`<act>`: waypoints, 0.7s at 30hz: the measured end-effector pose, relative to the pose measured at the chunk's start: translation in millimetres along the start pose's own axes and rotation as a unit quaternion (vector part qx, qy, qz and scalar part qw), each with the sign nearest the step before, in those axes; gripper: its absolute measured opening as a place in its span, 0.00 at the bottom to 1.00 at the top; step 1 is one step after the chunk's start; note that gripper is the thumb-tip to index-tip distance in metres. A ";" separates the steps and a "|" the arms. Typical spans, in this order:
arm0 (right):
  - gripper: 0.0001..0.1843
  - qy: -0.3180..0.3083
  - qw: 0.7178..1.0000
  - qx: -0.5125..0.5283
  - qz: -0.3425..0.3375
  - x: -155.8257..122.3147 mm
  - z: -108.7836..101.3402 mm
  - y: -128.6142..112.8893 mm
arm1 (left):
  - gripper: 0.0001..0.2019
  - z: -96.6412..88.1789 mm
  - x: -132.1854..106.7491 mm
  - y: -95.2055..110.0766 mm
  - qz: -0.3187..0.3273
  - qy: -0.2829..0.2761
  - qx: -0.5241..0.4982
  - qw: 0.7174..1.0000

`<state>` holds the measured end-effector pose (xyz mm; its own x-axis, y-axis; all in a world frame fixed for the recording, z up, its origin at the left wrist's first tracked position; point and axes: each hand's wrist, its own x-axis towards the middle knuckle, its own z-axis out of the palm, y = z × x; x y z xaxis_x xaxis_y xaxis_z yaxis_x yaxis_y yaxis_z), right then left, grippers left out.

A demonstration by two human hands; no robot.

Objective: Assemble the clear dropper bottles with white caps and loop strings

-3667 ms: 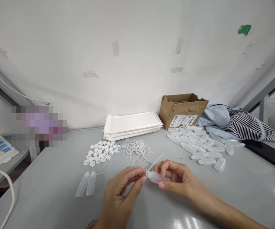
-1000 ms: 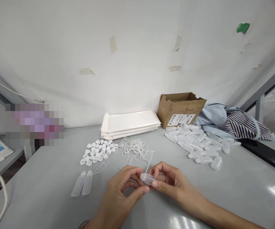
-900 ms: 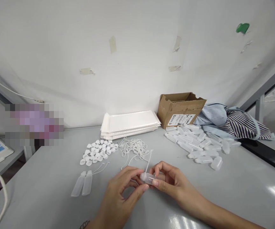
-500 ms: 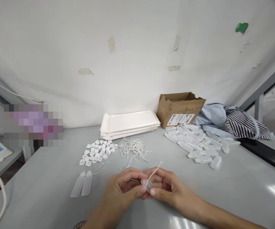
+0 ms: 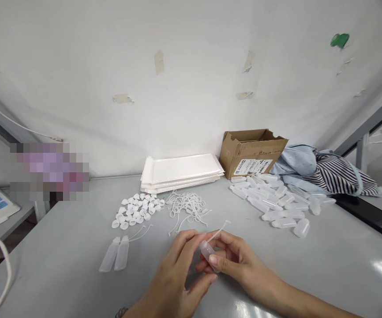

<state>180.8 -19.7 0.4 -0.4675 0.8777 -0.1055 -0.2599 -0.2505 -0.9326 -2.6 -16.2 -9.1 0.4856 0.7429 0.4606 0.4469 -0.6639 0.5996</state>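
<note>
Between my hands is a small translucent plastic bottle (image 5: 208, 251), tilted, with a thin white strap (image 5: 219, 232) running up and right from its neck. My right hand (image 5: 232, 258) is closed around the bottle, its thumb pressed on the side. My left hand (image 5: 184, 269) spans it in a C shape, fingertips at the neck and thumb by the base; the exact contact is partly hidden. Left of my hands lie two similar bottles (image 5: 121, 254) with straps at their necks. Beyond are a pile of white caps (image 5: 138, 210) and a tangle of loose white straps (image 5: 187, 205).
Many loose translucent bottles (image 5: 273, 198) lie at the right. Behind them stand an open cardboard box (image 5: 253, 150) and bundled striped cloth (image 5: 339, 174). White padded envelopes (image 5: 182, 172) are stacked against the wall. A white cable (image 5: 7, 269) hangs at the left edge.
My left thumb has moved off the bottle's neck down toward its base, and the left fingers have spread wider. The bottle has tilted more upright in my right hand. The view has shifted slightly.
</note>
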 end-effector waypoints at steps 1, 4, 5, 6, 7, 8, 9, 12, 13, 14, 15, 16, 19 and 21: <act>0.16 0.003 1.000 0.004 0.003 -0.1 1.2 0.4 | 0.27 1.7 -0.8 -0.4 0.015 0.008 0.025 1.000; 0.16 0.013 1.000 0.010 0.001 -1.1 4.7 0.7 | 0.26 4.3 -1.9 -0.5 0.069 0.059 0.106 0.990; 0.15 0.014 1.000 0.013 -0.003 -1.5 5.6 0.9 | 0.25 4.6 -2.2 -0.1 0.084 0.073 0.135 0.985; 0.14 0.014 1.000 0.014 -0.007 -1.9 6.2 1.2 | 0.25 4.8 -2.7 0.5 0.094 0.082 0.162 0.979; 0.13 0.014 1.000 0.014 -0.012 -2.3 6.4 1.8 | 0.25 5.0 -3.3 1.4 0.104 0.086 0.186 0.973; 0.13 0.013 1.000 0.015 -0.016 -2.6 6.5 2.7 | 0.24 5.4 -3.9 2.4 0.113 0.087 0.206 0.968; 0.13 0.012 1.000 0.018 -0.019 -2.8 6.4 3.8 | 0.25 5.9 -4.6 3.5 0.122 0.086 0.222 0.964; 0.12 0.007 0.999 0.032 -0.018 -2.3 5.9 7.1 | 0.25 8.3 -5.5 6.4 0.138 0.091 0.245 0.955; 0.13 0.005 0.999 0.036 -0.015 -1.9 6.1 7.8 | 0.25 9.1 -5.3 7.1 0.142 0.095 0.247 0.954; 0.13 0.004 0.999 0.037 -0.013 -1.5 6.4 8.3 | 0.24 9.9 -5.0 7.4 0.144 0.096 0.245 0.954; 0.13 0.004 0.999 0.036 -0.012 -1.0 6.8 8.5 | 0.24 10.6 -4.6 7.5 0.143 0.097 0.236 0.956; 0.14 0.005 0.999 0.032 -0.011 -0.7 7.4 8.6 | 0.23 11.2 -4.2 7.1 0.138 0.096 0.221 0.961; 0.16 0.007 1.000 0.023 -0.001 -0.7 8.9 8.0 | 0.24 12.7 -4.3 4.5 0.105 0.077 0.148 0.980; 0.17 0.002 1.000 0.022 0.013 -1.2 9.4 6.5 | 0.24 12.7 -5.5 2.4 0.071 0.065 0.109 0.989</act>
<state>171.7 -26.2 -2.2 -0.4706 0.8726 -0.1308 -0.2845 -0.2904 -0.9136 5.3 -23.0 -18.5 0.4615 0.6357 0.6188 0.5397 -0.7548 0.3729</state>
